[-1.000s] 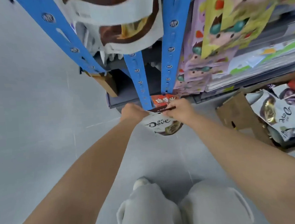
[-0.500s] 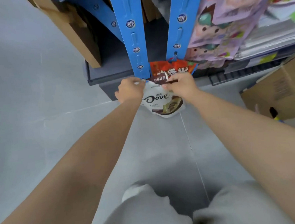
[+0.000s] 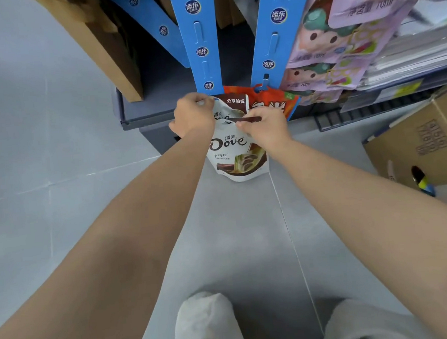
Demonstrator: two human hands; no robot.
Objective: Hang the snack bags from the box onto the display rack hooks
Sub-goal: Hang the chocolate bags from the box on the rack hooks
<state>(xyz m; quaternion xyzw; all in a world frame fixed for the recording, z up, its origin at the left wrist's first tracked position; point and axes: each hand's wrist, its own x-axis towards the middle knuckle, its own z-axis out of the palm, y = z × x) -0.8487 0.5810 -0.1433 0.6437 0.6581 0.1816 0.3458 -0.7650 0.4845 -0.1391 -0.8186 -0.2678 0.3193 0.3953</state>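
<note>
Between our two sets of fingers, head view: one Dove snack bag (image 3: 236, 155), white with brown print, hanging with its printed face towards us above the grey floor (image 3: 59, 209).

Item, left hand (image 3: 192, 115): fingers (image 3: 201, 101) curled and pinching the bag's upper left corner, right at the foot of the left blue hanging strip (image 3: 201, 37).

Item, right hand (image 3: 263, 128): fingers (image 3: 244, 125) pinching a dark brown top edge of the bag.

We note a second Dove print and a brown header just above the right fingers. Whether that is another bag or a fold of the same one, we cannot tell.

Behind the right fingers: an orange bag (image 3: 273, 104) hooked at the foot of the right blue hanging strip (image 3: 270, 32).

Further right of that hand: purple cartoon packets (image 3: 340, 39) hung in overlapping rows. Lower and well apart, a cardboard box (image 3: 429, 142) stands on the floor, its inside not visible to us.

Left of the left fingers and higher: a leaning wooden board (image 3: 105, 45), its lower end by the dark grey rack base (image 3: 132, 115).

Below both forearms: our knees in pale grey trousers (image 3: 208, 325).
</note>
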